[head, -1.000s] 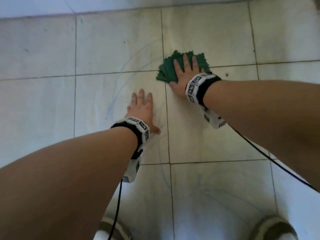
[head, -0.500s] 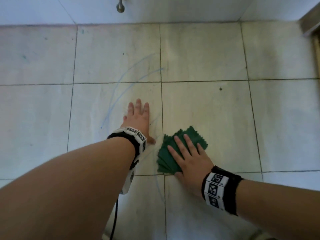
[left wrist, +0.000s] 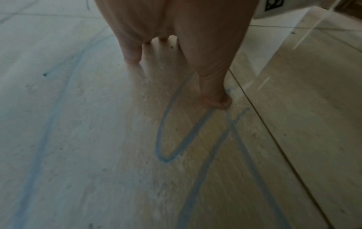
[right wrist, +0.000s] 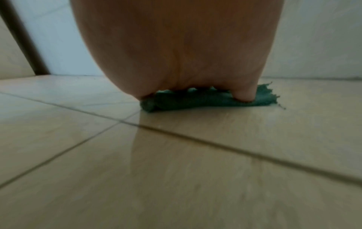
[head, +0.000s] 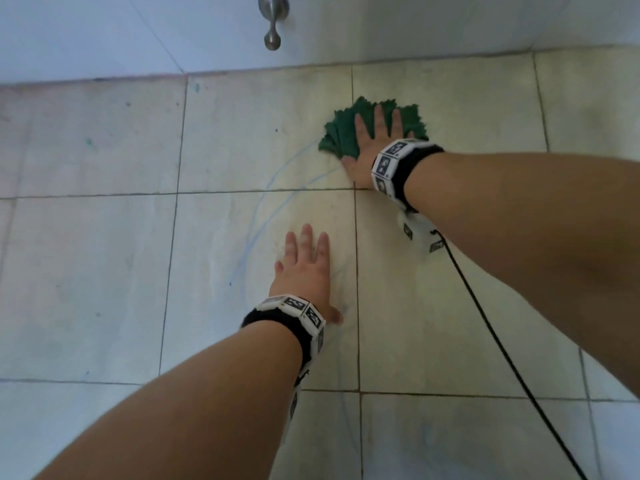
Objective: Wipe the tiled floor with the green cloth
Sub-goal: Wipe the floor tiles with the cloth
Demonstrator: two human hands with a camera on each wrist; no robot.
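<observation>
The green cloth (head: 341,133) lies folded on the pale tiled floor (head: 104,258), far from me and close to the wall. My right hand (head: 375,143) presses flat on it with straight fingers. In the right wrist view the cloth (right wrist: 195,101) is squashed under my palm. My left hand (head: 306,268) rests flat on a nearer tile, fingers spread, holding nothing. The left wrist view shows the left hand (left wrist: 176,54) planted among blue curved marks (left wrist: 166,131) on the tile.
A white wall with a metal doorstop (head: 272,20) runs along the far edge of the floor. A black cable (head: 502,341) trails from my right wrist across the tiles. Faint blue arcs (head: 263,209) cross the tiles between my hands.
My right hand has pushed the cloth away from me, from beside the left hand to the far tile near the wall. The left hand has stayed planted.
</observation>
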